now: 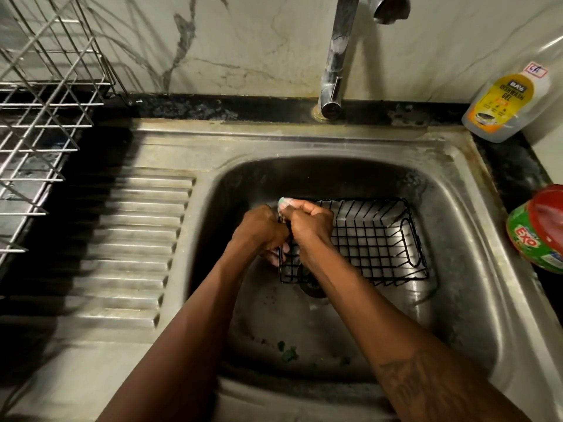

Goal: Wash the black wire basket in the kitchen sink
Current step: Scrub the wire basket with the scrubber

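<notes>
Black wire basket (365, 239) lies mouth-up, long axis left-right.

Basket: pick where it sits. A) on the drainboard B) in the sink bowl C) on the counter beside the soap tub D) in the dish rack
B: the basket lies in the sink bowl over the drain, left hand gripping its end, right hand holding a sponge there.

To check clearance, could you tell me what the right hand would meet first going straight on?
The right hand, gripping a pale scrubber at the black wire basket's left end, points away and leftward. Beyond that rim it would probably meet the sink's far wall, though depth is unclear.
</notes>
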